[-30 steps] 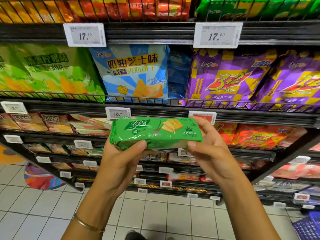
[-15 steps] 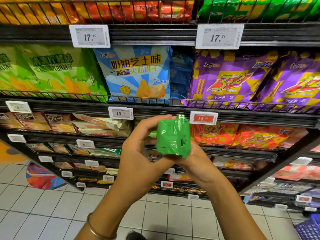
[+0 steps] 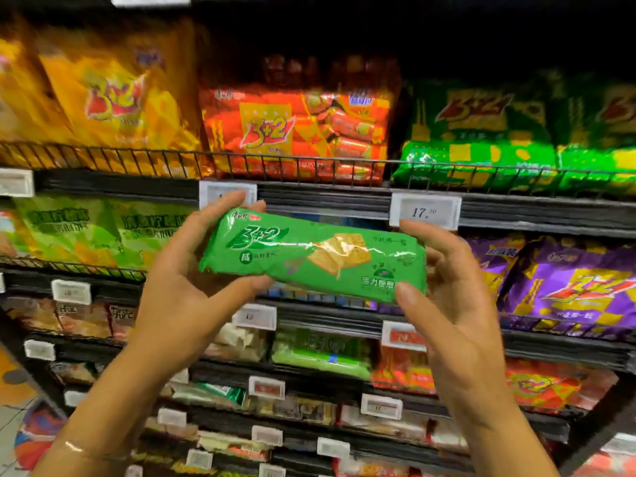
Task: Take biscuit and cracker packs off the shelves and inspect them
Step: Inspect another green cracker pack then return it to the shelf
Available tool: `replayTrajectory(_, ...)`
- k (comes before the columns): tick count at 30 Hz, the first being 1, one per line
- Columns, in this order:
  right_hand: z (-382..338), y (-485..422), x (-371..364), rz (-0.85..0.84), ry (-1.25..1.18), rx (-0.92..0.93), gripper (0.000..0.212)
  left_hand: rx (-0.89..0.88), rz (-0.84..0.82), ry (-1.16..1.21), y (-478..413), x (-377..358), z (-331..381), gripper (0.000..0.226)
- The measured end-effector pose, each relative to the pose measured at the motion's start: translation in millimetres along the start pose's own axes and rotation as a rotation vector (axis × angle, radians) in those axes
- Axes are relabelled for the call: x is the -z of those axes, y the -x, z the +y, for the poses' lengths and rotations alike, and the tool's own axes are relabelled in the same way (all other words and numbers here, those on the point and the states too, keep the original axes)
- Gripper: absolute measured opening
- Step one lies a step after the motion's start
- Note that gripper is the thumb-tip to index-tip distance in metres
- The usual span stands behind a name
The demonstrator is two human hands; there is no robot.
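Green pack (image 3: 313,259) at frame centre, off shelf, front face up. Left hand (image 3: 179,287) grips left end; right hand (image 3: 447,297) pinches right end. Step: inspection. Next likely: return to lower shelf (image 3: 327,373); needs steady two-handed carry.

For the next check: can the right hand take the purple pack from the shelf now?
Probably not yet: the right hand grips the green pack together with the left hand. The purple pack itself looks unblocked.
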State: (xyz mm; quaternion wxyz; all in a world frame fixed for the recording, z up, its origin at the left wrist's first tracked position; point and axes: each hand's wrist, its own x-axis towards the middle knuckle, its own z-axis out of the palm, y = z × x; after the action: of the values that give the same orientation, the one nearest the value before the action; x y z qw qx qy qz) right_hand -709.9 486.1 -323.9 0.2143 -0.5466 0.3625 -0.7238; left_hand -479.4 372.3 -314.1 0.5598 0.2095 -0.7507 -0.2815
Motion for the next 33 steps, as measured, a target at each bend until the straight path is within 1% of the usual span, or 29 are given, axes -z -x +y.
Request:
replayTrajectory(3,-39,-40,-8,-0.012,0.124,0.179,0.045,-0.118,0.064,0.031,-40,11,19,0.078)
replayTrajectory(5,-60,-66,-10,-0.01,0.186,0.277,0.045,-0.208,0.112,-0.039,-67,19,34,0.078)
replayTrajectory(7,-78,-90,-13,-0.002,0.258,0.359,0.047,-0.259,0.156,-0.12,-94,26,50,0.078)
replayTrajectory(10,-102,-125,-19,0.024,0.35,0.463,0.046,-0.306,0.242,-0.187,-133,32,73,0.075)
replayTrajectory(15,-147,-205,-19,0.106,0.609,0.662,0.043,-0.317,0.29,-0.358,-212,32,108,0.082)
replayTrajectory(18,-170,-254,-20,0.165,0.739,0.645,0.044,-0.296,0.321,-0.399,-263,26,126,0.082)
replayTrajectory(22,-183,-307,-20,0.206,0.935,0.497,0.046,-0.269,0.325,-0.462,-315,14,140,0.075)
replayTrajectory(25,-184,-328,-21,0.211,1.069,0.415,0.047,-0.27,0.296,-0.563,-333,9,142,0.076)
replayTrajectory(28,-177,-335,-17,0.234,1.304,0.38,0.047,-0.232,0.248,-0.72,-341,4,134,0.064)
replayTrajectory(30,-171,-336,-14,0.234,1.437,0.363,0.046,-0.219,0.249,-0.901,-342,0,128,0.057)
replayTrajectory(32,-167,-337,-10,0.253,1.508,0.393,0.049,-0.228,0.264,-1.036,-340,-5,123,0.059)
replayTrajectory(33,-165,-337,-7,0.278,1.531,0.424,0.05,-0.236,0.271,-1.048,-339,-6,121,0.06)
